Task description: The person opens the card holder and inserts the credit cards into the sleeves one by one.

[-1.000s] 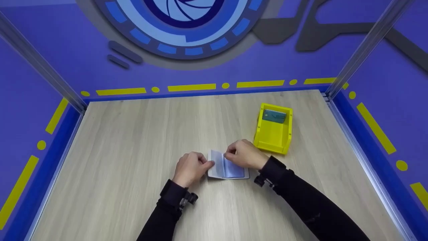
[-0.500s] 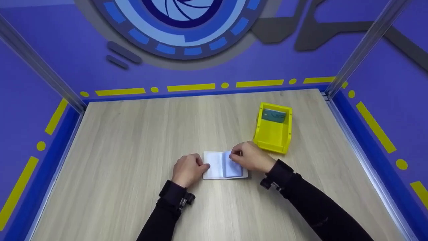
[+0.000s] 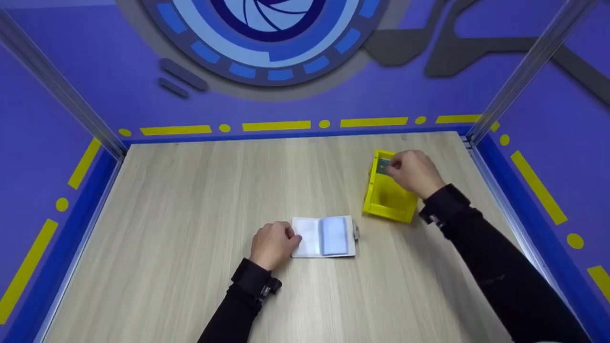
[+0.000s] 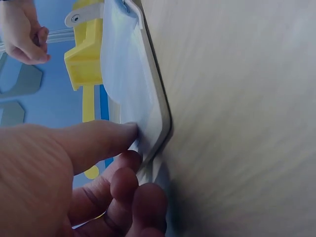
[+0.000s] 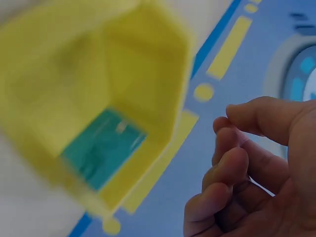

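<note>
An open card holder (image 3: 307, 237) with clear plastic sleeves lies flat on the table, its snap strap (image 3: 356, 232) jutting out on the right. My left hand (image 3: 272, 245) pinches its left edge; the left wrist view has the thumb on top and the fingertips at the rim of the card holder (image 4: 133, 69). Over the yellow bin (image 3: 370, 193) hovers my right hand (image 3: 415, 172), fingers loosely bent and holding nothing. A teal card (image 5: 101, 148) leans inside the bin against its back wall, apart from the fingers in the right wrist view; the hand partly covers it in the head view.
The wooden table (image 3: 200, 205) is enclosed by blue-purple panels (image 3: 267, 107) at the back and sides. Metal posts (image 3: 519, 71) stand at the back corners. The bin sits near the table's right side, behind and right of the card holder.
My right hand has let go of the plastic sleeve and moved right and away to the yellow bin. The sleeve now lies flat on the right side. My left hand stays at the holder's left edge.
</note>
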{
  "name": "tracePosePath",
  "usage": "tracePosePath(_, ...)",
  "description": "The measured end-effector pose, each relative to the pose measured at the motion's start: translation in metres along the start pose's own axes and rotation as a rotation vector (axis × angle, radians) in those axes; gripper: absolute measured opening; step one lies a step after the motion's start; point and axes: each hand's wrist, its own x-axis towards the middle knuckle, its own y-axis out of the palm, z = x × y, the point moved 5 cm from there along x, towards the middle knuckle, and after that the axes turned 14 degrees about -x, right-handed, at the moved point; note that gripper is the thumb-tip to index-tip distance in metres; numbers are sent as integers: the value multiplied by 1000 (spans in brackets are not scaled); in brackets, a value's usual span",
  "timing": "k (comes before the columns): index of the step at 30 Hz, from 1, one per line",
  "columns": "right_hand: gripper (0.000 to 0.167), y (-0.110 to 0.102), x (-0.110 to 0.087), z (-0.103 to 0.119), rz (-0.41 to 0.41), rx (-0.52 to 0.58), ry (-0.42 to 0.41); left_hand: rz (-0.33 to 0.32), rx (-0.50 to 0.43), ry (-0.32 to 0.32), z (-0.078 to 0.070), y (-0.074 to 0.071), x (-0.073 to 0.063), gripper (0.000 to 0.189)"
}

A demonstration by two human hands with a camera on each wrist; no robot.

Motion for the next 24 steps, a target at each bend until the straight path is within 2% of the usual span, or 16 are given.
tracePosePath(5,25,-1,23,-31,-78,-182,19,6,-7,-3,1,0,-1,26)
tracePosePath(9,38,7,38,-51,-73,-277,29,8,-13,-12,3,0,-1,25)
tracePosePath(15,51,24,51,-69,1,-303,35,7,-28,-31,5,2,-1,25)
tracePosePath(24,34,25,58,-72,-26,-279,50,15,-34,-43,4,0,2,25)
